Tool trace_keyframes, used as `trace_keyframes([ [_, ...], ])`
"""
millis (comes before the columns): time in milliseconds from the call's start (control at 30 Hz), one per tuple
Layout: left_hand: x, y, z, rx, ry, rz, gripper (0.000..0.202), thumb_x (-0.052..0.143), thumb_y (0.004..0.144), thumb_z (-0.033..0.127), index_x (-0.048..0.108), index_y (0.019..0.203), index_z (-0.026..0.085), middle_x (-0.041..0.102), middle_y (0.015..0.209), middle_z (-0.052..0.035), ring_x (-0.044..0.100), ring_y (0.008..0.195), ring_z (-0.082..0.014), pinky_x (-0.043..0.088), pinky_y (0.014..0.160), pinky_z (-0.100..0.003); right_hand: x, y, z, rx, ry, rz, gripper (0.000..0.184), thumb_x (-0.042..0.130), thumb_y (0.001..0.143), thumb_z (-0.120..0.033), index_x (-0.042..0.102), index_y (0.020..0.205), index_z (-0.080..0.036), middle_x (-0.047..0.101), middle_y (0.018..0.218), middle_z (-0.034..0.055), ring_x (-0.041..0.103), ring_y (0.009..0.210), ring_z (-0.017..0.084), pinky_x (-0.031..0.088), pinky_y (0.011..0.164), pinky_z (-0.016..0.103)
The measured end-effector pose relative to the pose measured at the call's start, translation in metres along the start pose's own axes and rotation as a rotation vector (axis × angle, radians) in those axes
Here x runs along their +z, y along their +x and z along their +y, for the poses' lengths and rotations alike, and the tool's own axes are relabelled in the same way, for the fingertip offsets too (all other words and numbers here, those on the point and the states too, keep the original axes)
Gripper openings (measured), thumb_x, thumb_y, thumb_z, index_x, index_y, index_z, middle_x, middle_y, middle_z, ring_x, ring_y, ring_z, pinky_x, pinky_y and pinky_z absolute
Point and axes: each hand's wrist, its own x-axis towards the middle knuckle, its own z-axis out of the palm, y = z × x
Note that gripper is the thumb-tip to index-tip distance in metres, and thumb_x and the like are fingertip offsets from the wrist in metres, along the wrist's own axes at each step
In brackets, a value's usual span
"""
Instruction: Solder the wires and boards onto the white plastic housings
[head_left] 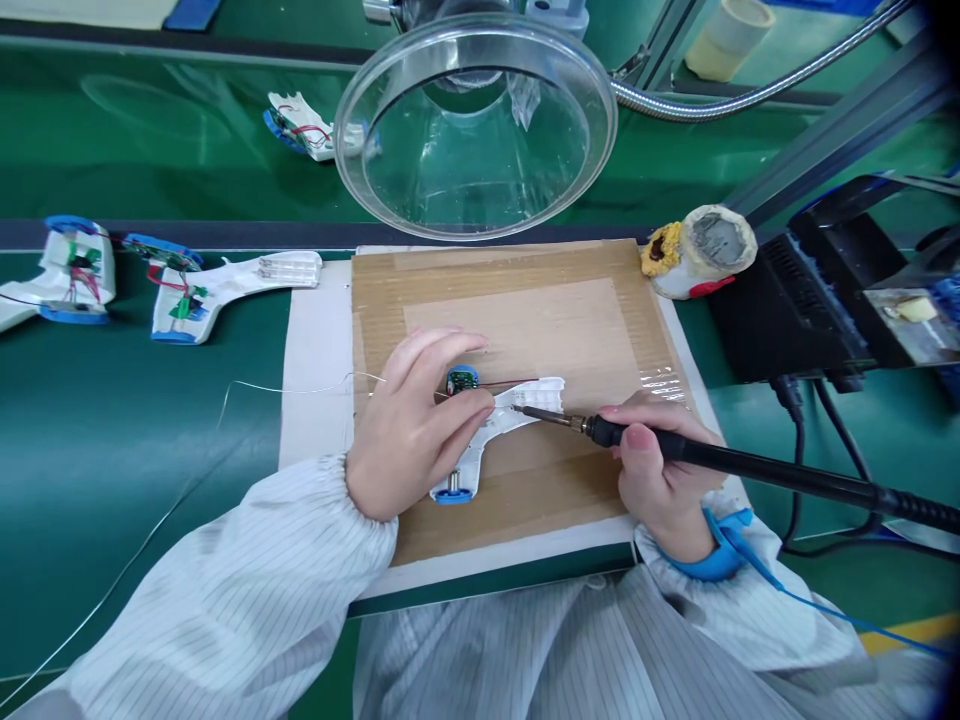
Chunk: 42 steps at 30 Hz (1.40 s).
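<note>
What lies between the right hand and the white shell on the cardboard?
In the head view, the soldering iron's front end spans that stretch above the cardboard, from the right hand to the white shell.

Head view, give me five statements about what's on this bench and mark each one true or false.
1. The right hand holds the soldering iron. True.
2. The blue wrist strap is on the left wrist. False: the blue wrist strap is on the right wrist.
3. The white plastic housing under the iron's tip lies on the cardboard. True.
4. The clear round hood is at the bottom of the view. False: the clear round hood is at the top, beyond both hands.
5. A thin solder wire runs off to the left from the left hand. True.
</note>
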Motion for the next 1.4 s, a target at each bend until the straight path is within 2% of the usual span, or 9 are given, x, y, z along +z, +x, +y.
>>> trace_keyframes([
  [267, 0.001, 0.001, 0.003, -0.011, 0.006, 0.006, 0.007, 0.067, 0.099, 0.016, 0.073, 0.099, 0.019, 0.065, 0.138, -0.0184, 0.06, 0.131, -0.0351, 0.054, 0.109, -0.062, 0.0, 0.006, -0.005, -0.033, 0.063, -0.076, 0.019, 0.061, 0.107, -0.038, 0.076, 0.098, -0.029, 0.07, 0.07, -0.001, 0.061, 0.057, 0.017, 0.052, 0.057, 0.035],
  [567, 0.004, 0.007, 0.008, -0.062, 0.068, 0.025, 0.009, 0.067, 0.099, 0.015, 0.073, 0.093, 0.018, 0.067, 0.137, -0.0172, 0.061, 0.132, -0.0357, 0.052, 0.113, -0.062, 0.003, 0.006, -0.003, -0.017, 0.031, 0.004, 0.022, 0.062, 0.108, -0.042, 0.076, 0.101, -0.027, 0.071, 0.074, 0.0, 0.06, 0.058, 0.016, 0.048, 0.054, 0.034],
  [933, 0.008, 0.008, 0.01, -0.025, 0.101, 0.009, 0.01, 0.068, 0.096, 0.011, 0.073, 0.089, 0.016, 0.067, 0.135, -0.0201, 0.063, 0.131, -0.0386, 0.056, 0.11, -0.063, 0.0, 0.008, -0.001, -0.061, 0.051, -0.077, 0.009, 0.068, 0.103, -0.027, 0.076, 0.108, -0.027, 0.076, 0.082, -0.0007, 0.065, 0.065, 0.016, 0.051, 0.06, 0.032],
  [1033, 0.003, 0.009, 0.007, -0.012, 0.065, 0.023, 0.009, 0.067, 0.098, 0.011, 0.072, 0.094, 0.017, 0.068, 0.136, -0.0186, 0.064, 0.13, -0.0359, 0.06, 0.106, -0.058, 0.0, 0.011, -0.005, -0.141, 0.047, -0.103, 0.01, 0.066, 0.103, -0.025, 0.075, 0.106, -0.026, 0.074, 0.078, -0.0007, 0.063, 0.061, 0.016, 0.049, 0.057, 0.032],
  [1100, -0.007, 0.011, 0.001, -0.102, 0.031, 0.1, 0.009, 0.067, 0.099, 0.013, 0.072, 0.099, 0.02, 0.069, 0.134, -0.015, 0.068, 0.124, -0.0308, 0.063, 0.098, -0.049, 0.0, 0.013, -0.005, -0.194, 0.045, -0.099, 0.011, 0.064, 0.104, -0.026, 0.075, 0.104, -0.025, 0.073, 0.075, -0.0003, 0.061, 0.058, 0.016, 0.047, 0.054, 0.032],
  [1167, -0.021, 0.018, -0.006, -0.241, 0.058, 0.15, 0.014, 0.064, 0.101, 0.015, 0.073, 0.107, 0.024, 0.07, 0.134, -0.0112, 0.07, 0.118, -0.0274, 0.064, 0.092, -0.044, 0.002, 0.014, -0.003, -0.228, 0.048, -0.024, 0.016, 0.062, 0.106, -0.031, 0.076, 0.101, -0.026, 0.07, 0.07, -0.0005, 0.06, 0.054, 0.016, 0.045, 0.05, 0.033],
  [1233, -0.031, 0.028, -0.009, -0.293, 0.146, 0.112, 0.019, 0.059, 0.103, 0.016, 0.074, 0.11, 0.025, 0.071, 0.134, -0.0088, 0.07, 0.112, -0.027, 0.061, 0.091, -0.045, 0.004, 0.015, 0.001, -0.271, 0.063, 0.179, 0.021, 0.063, 0.107, -0.04, 0.077, 0.099, -0.027, 0.062, 0.062, -0.002, 0.055, 0.049, 0.017, 0.04, 0.045, 0.033],
  [1333, -0.031, 0.046, -0.001, -0.152, 0.186, -0.143, 0.024, 0.054, 0.104, 0.016, 0.076, 0.098, 0.023, 0.079, 0.111, -0.0062, 0.07, 0.098, -0.0267, 0.055, 0.082, -0.043, 0.007, 0.016, 0.006, -0.268, 0.076, 0.553, 0.026, 0.067, 0.104, -0.05, 0.08, 0.1, -0.028, 0.052, 0.059, -0.0048, 0.046, 0.041, 0.012, 0.036, 0.041, 0.032],
  [1400, -0.023, 0.058, 0.01, -0.067, 0.165, -0.365, 0.027, 0.055, 0.103, 0.015, 0.075, 0.087, 0.021, 0.079, 0.091, -0.0048, 0.07, 0.089, -0.0261, 0.052, 0.076, -0.041, 0.007, 0.016, 0.005, -0.129, 0.077, 0.565, 0.027, 0.066, 0.105, -0.052, 0.078, 0.11, -0.028, 0.056, 0.065, -0.0053, 0.044, 0.038, 0.009, 0.037, 0.038, 0.029],
])
